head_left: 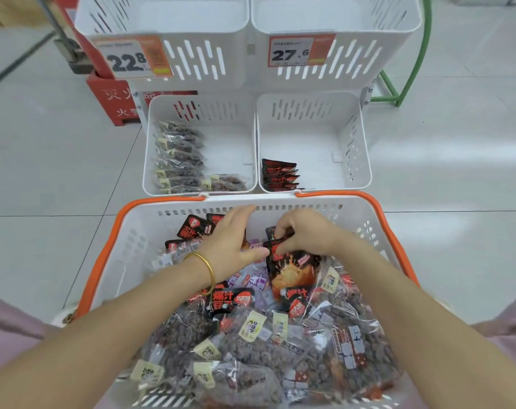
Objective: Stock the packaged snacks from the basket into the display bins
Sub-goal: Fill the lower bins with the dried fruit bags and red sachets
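Grip of right hand pinches a glossy black-and-red snack packet. Left hand lies flat, fingers straight, in the basket.

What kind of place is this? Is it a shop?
Most likely a shop or supermarket: price tags hang on white bins, and a basket full of snacks sits in front.
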Demonstrator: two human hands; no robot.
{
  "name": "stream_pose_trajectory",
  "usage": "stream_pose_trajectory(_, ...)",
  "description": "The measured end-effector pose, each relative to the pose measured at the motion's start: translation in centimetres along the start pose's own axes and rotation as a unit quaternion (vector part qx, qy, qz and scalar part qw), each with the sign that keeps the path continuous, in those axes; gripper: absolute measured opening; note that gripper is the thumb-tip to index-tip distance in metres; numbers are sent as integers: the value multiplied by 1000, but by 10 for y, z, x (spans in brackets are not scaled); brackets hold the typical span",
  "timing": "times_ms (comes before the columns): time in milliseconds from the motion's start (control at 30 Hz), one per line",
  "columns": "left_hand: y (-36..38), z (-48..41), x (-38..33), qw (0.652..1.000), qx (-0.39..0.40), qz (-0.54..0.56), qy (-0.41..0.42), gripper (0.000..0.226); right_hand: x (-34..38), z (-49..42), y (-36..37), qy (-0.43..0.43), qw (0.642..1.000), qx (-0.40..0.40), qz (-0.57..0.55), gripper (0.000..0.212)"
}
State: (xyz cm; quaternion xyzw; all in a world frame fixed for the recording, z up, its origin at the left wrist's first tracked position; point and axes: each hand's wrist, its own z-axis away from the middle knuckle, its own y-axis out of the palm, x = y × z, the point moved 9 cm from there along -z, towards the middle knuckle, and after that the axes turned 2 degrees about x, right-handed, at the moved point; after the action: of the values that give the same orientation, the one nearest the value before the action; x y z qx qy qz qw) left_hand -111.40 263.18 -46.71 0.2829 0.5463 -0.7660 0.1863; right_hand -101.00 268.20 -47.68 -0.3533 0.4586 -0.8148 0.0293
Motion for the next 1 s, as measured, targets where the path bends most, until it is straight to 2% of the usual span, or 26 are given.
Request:
stream_pose_trajectory(133,0,-2,5,993,9,118,-29,97,21,10,-42,-12,972,-94,-216,22)
stream_pose_trajectory(200,-6,-5,4,986,-16,162,-22,91,30,12,-53,-19,956,-121,-267,21)
stream_pose_trajectory(333,-20,-9,4,973,-65,222,-9,75,30,13,-63,-24,940,-150,-305,11)
stream_pose_trajectory(467,-23,-22,9,971,-67,229,-11,86,13,8,-48,27,947,-48,-317,41)
stream_pose_trajectory(533,-25,-34,7,972,-66,226,-8,94,8,4,-54,35,951,-60,-301,33)
stream_pose_trajectory(600,-32,-49,4,969,-80,233,-1,97,2,-2,-74,39,945,-111,-305,21)
stream_pose_trajectory(700,-54,-74,11,980,-140,138,4,90,-28,-9,-123,39,906,-252,-338,17)
stream_pose_trajectory(800,-64,-100,26,986,-159,-46,-8,74,-55,-19,-164,48,892,-387,-227,23)
stream_pose_trajectory(867,-56,-117,36,978,-130,-161,-23,68,-63,-37,-170,58,899,-410,-144,27)
stream_pose_trajectory(1000,-36,-133,49,949,-85,-300,-41,64,-85,-95,-151,39,918,-376,-123,26)
